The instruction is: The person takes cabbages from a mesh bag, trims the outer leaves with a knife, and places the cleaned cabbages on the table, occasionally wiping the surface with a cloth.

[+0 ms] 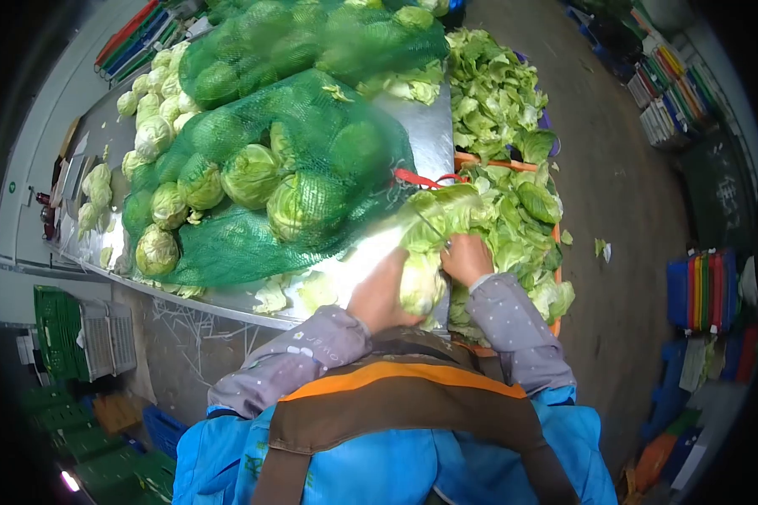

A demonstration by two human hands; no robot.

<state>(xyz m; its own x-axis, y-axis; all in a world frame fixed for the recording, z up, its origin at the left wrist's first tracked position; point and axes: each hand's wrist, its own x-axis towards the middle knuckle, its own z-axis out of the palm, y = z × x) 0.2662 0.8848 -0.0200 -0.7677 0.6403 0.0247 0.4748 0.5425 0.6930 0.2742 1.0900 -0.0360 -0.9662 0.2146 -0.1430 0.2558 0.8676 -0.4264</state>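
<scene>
My left hand (383, 290) is wrapped round the side of a pale cabbage (421, 284) at the metal table's near edge. On the other side of it, my right hand (466, 258) is closed on a knife (432, 225), of which only a thin dark blade shows; the handle is hidden in the fist. Loose green outer leaves (446, 206) lie just beyond both hands. To the left, a green net sack (236, 252) holds several whole cabbages (251, 177). A red tie strip (417, 178) lies at the sack's right end.
An orange crate (557, 244) full of leaves stands against the table's right side, with another heap of leaves (497, 93) behind it. Trimmed cabbages (154, 137) are piled at the table's far left. Green crates (59, 332) stand at left; stacked coloured crates (703, 290) stand at right.
</scene>
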